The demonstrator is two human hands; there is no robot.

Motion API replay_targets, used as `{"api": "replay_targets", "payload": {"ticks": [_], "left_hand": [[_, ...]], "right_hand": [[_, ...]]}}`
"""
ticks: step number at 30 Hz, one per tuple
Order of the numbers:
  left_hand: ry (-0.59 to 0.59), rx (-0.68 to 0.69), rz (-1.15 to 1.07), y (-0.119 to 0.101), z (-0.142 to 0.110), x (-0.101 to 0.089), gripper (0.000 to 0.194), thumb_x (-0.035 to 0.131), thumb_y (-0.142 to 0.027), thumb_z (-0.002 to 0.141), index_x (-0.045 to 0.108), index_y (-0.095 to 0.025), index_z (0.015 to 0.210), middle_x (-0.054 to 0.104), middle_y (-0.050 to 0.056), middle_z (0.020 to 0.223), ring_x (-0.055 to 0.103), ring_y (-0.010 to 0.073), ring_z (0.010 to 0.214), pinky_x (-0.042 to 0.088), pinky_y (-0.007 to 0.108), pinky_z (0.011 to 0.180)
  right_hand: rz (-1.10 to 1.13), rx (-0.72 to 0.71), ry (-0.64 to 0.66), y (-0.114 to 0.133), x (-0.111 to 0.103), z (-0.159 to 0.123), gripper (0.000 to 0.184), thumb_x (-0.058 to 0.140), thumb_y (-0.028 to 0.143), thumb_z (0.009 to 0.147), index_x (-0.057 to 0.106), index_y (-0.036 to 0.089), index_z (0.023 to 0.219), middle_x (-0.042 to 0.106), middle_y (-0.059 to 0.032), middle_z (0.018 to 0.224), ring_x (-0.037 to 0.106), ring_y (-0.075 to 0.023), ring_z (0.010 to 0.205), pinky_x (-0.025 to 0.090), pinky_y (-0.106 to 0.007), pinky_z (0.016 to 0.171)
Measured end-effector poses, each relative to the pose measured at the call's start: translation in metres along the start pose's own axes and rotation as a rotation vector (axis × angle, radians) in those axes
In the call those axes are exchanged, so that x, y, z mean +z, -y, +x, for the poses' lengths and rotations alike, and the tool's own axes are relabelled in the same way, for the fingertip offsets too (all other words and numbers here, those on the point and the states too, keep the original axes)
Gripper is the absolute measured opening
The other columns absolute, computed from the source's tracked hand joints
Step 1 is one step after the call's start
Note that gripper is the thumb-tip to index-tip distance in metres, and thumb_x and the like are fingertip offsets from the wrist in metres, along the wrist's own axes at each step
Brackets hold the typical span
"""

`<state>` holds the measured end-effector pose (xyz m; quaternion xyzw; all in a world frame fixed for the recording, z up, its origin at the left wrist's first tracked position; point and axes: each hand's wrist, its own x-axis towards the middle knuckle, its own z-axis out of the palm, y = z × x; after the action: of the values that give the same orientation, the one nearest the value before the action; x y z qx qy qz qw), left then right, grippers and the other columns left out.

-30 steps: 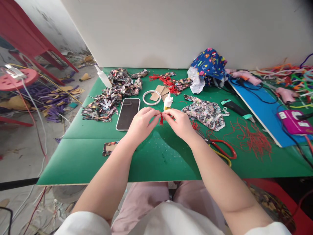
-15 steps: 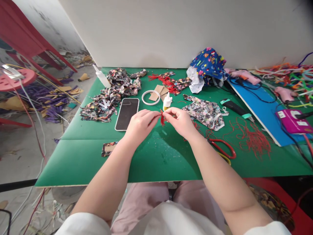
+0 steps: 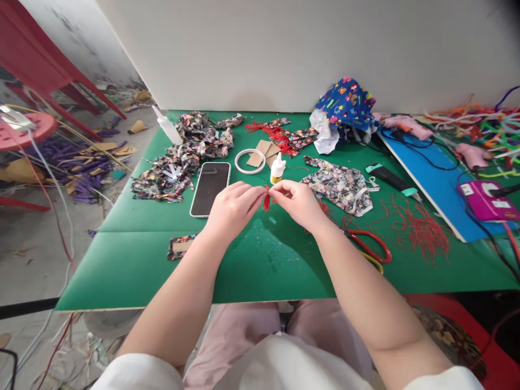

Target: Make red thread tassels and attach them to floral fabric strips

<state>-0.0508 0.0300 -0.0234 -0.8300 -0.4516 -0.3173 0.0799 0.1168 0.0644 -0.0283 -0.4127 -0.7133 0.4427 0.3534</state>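
My left hand [image 3: 231, 208] and my right hand [image 3: 300, 204] meet above the middle of the green table [image 3: 260, 260]. Both pinch a small red thread tassel [image 3: 266, 201] that hangs between their fingertips. Just behind the hands stands a small white glue bottle [image 3: 278, 168]. A black phone [image 3: 210, 181] lies face up left of my left hand. Red-handled scissors [image 3: 368, 245] lie beside my right forearm.
Patterned fabric scraps [image 3: 179, 162] pile at the back left, a floral piece [image 3: 341, 187] at the right. A white ring [image 3: 250, 161], cardboard bits, loose red threads [image 3: 418, 230], a blue board [image 3: 430, 179], pink glue guns [image 3: 473, 154] and a magenta device [image 3: 485, 200] lie around.
Both hands stay together on the tassel, with only small finger shifts. The view has drifted slightly.
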Motion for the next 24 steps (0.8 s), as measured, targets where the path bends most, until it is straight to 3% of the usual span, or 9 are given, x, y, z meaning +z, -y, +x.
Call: {"api": "replay_targets", "payload": {"ticks": [10, 24], "left_hand": [[-0.043, -0.060, -0.041, -0.0027, 0.0016, 0.0001, 0.014, 0.047, -0.022, 0.086, 0.059, -0.016, 0.083, 0.063, 0.001, 0.073, 0.054, 0.0119, 0.065, 0.041, 0.023, 0.063], [-0.027, -0.258, -0.175, -0.0085, 0.0026, 0.0013, 0.013, 0.048, -0.024, 0.084, 0.059, -0.017, 0.083, 0.061, 0.000, 0.070, 0.055, 0.0108, 0.066, 0.042, 0.021, 0.063]], "right_hand": [[-0.059, -0.053, 0.047, 0.0039, -0.0025, -0.0033, 0.026, 0.045, 0.038, 0.084, 0.060, 0.017, 0.079, 0.060, -0.0005, 0.070, 0.054, -0.0118, 0.064, 0.039, -0.023, 0.057], [-0.045, -0.110, -0.031, 0.0044, 0.0022, -0.0046, 0.021, 0.044, 0.033, 0.084, 0.056, 0.018, 0.077, 0.055, 0.0003, 0.069, 0.051, -0.0109, 0.064, 0.040, -0.022, 0.059]]}}
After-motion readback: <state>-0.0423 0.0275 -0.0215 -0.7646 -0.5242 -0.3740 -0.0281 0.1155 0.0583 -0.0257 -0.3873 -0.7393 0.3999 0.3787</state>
